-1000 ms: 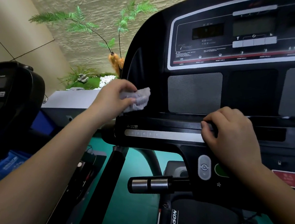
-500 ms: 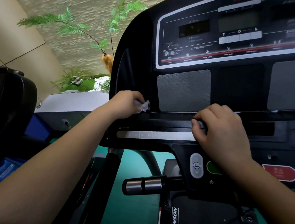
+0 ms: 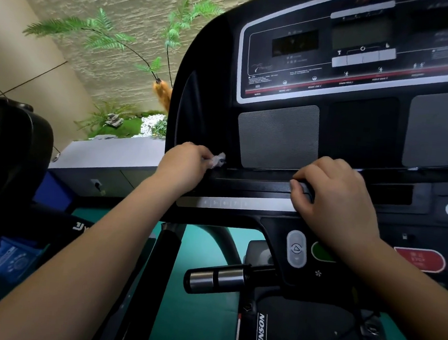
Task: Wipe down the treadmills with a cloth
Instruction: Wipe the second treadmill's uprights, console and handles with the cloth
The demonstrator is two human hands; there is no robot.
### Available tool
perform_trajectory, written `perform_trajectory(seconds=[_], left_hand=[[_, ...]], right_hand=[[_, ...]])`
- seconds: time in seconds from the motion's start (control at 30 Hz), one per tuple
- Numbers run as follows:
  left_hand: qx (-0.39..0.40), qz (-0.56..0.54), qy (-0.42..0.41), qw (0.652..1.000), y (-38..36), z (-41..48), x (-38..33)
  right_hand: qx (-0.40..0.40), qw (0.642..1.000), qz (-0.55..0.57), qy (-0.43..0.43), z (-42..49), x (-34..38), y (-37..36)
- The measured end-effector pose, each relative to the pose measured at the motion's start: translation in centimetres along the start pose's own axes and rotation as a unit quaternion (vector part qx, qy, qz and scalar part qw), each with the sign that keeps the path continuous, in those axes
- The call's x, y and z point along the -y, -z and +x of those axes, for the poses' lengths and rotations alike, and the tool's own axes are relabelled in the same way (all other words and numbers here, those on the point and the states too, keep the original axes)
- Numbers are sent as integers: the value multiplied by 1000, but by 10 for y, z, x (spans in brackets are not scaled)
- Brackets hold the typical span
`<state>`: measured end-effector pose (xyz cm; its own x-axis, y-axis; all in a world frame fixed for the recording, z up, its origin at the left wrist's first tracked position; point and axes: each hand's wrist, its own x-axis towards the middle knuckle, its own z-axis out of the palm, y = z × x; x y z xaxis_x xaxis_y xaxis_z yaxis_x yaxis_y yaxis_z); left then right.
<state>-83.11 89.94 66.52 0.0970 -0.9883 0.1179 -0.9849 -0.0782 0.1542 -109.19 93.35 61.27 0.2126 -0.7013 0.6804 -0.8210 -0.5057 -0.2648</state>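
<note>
A black treadmill console (image 3: 279,136) fills the upper right, with a display panel and grey mesh patches. My left hand (image 3: 183,164) grips a small crumpled grey-white cloth (image 3: 218,160) and presses it against the console's lower left corner, just above the ledge. Most of the cloth is hidden inside my fist. My right hand (image 3: 335,200) curls over the ledge bar (image 3: 256,184) in the middle of the console, with the thumb tucked under its front edge.
A silver-and-black pulse grip handle (image 3: 217,278) juts out below the console. Buttons sit under my right wrist, one red (image 3: 422,259). Another black treadmill (image 3: 9,153) stands at far left. Fern plants (image 3: 107,34) and a grey ledge (image 3: 106,155) lie behind. The floor (image 3: 198,315) is teal.
My left hand has dropped from the console's left side to the ledge corner and bunched the cloth into the fist. My right hand stays on the ledge bar.
</note>
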Motion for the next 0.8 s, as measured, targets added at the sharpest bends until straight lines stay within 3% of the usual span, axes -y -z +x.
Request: perform_trajectory(seconds=[0.13,0.27,0.37,0.5,0.63,0.8], left_hand=[[-10,62,16,998,-6,-9,-7],[-116,-64,-44,990,-19,-36,-14],[-137,-100,-94,981,-29,-50,-24],[-159,-102,-135,973,-34,-54,-38],[-183,-86,-143,969,-39,-58,-57],[-194,-79,-140,968,-48,-57,-80]], right_hand=[[-1,1000,-4,-6,-2,0,0],[5,1000,12,4,-3,0,1],[1,999,49,3,-9,0,8],[-53,996,33,-61,-35,-15,29],[-79,977,-49,-190,-61,-42,51],[-56,978,-49,-197,-72,-51,54]])
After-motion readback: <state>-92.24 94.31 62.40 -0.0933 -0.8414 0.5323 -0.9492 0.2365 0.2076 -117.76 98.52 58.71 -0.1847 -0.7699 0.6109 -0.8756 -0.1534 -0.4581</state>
